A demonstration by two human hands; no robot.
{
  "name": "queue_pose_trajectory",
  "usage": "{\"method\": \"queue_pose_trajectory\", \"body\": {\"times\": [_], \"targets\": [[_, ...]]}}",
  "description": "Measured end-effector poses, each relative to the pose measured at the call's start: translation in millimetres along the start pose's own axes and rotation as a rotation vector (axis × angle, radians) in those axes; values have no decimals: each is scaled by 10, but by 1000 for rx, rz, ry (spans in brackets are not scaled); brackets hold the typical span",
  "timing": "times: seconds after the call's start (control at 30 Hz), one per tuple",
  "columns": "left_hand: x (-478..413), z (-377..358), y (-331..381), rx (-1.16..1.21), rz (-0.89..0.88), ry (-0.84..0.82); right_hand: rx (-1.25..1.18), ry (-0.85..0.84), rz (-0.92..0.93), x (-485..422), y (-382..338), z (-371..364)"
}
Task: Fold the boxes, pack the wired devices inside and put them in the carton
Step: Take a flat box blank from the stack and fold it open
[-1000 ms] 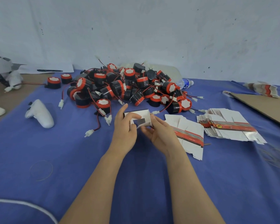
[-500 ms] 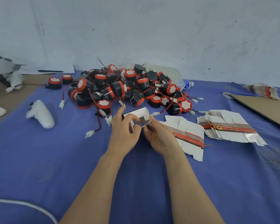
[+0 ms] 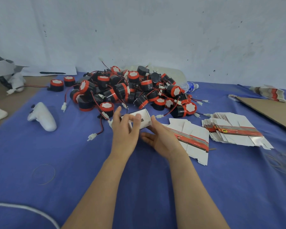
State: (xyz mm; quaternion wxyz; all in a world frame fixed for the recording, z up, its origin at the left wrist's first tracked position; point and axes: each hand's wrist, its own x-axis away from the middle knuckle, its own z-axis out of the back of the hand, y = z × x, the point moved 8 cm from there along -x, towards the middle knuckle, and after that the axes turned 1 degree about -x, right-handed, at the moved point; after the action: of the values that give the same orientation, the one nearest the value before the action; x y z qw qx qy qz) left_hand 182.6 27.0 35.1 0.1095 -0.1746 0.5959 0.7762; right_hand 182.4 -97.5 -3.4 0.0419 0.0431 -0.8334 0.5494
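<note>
A small white box (image 3: pixel 144 119), partly folded up, is held above the blue cloth at the centre. My left hand (image 3: pixel 125 133) grips its left side, thumb over the top. My right hand (image 3: pixel 162 138) supports it from below and the right, fingers curled under it. Behind lies a heap of black and red round wired devices (image 3: pixel 130 93) with white plugs. Flat unfolded boxes (image 3: pixel 193 139) lie to the right, and a bigger stack of flat boxes (image 3: pixel 234 129) beyond them. A brown carton flap (image 3: pixel 271 109) shows at the far right.
A white controller (image 3: pixel 43 117) lies on the left of the blue cloth (image 3: pixel 40 162). A plastic water bottle (image 3: pixel 189 85) lies behind the heap. More flat boxes (image 3: pixel 269 93) sit at the back right. A white cable (image 3: pixel 23 210) curves at the bottom left.
Both hands have turned the box slightly and lifted it a little toward the heap; my left thumb has moved over its top. The heap and stacks have not moved.
</note>
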Motion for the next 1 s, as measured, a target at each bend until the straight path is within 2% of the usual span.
{"method": "queue_pose_trajectory", "body": {"times": [0.1, 0.2, 0.4, 0.5, 0.63, 0.77, 0.9, 1.0], "targets": [[-15, 20, -34, 41, 23, 19, -10, -7, 37, -11, -19, -28], [-7, -62, -46, -70, 28, -89, 76, -2, 93, -4, -43, -12], [62, -181, -37, -263, -39, -287, 425, 92, 168, 2, -92, 84], [74, -248, 6, -174, -70, -351, 660, 174, 214, -3, -168, 143], [-74, -195, 24, 17, 3, -275, 665, 240, 205, 12, -200, 201], [-7, -178, -72, -59, -72, -270, 630, 222, 197, 37, -199, 190], [-49, 15, -118, -57, -34, -39, 526, 101, 192, 22, -159, 38], [-20, 92, -55, -23, -85, 57, 426, 167, 195, 12, -173, 67]]}}
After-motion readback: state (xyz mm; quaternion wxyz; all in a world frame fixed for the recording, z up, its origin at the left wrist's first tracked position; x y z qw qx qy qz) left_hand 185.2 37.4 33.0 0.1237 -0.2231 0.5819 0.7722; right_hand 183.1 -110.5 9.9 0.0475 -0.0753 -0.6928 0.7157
